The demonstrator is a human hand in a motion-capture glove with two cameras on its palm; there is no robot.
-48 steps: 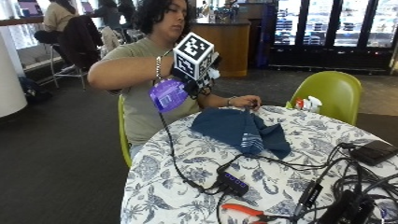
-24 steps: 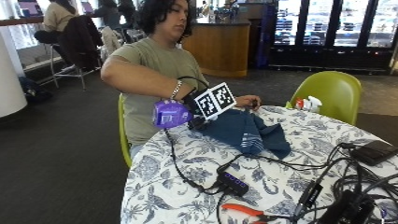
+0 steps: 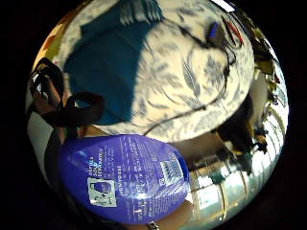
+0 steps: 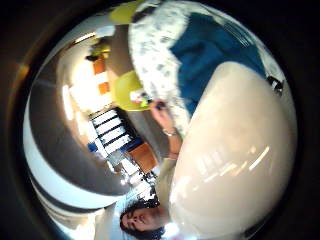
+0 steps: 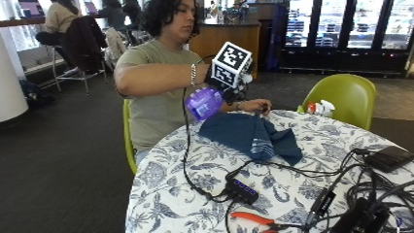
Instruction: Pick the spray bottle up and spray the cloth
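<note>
Fingers of the gloved right hand [image 5: 228, 90] grip a purple spray bottle [image 5: 204, 103], raised above the blue cloth [image 5: 249, 136] lying on the floral tabletop [image 5: 194, 194]; the bare hand [image 5: 253, 106] touches the cloth's far edge.

Cables [image 5: 278, 167] just beside cloth [image 5: 249, 136]

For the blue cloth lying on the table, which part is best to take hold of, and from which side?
The crumpled blue cloth with pale stripes is probably best pinched at its raised fold, coming from above: it lies flat on the floral tablecloth, so nothing goes under it. The bare hand rests at its far edge; the gloved right hand holds the purple spray bottle.
</note>
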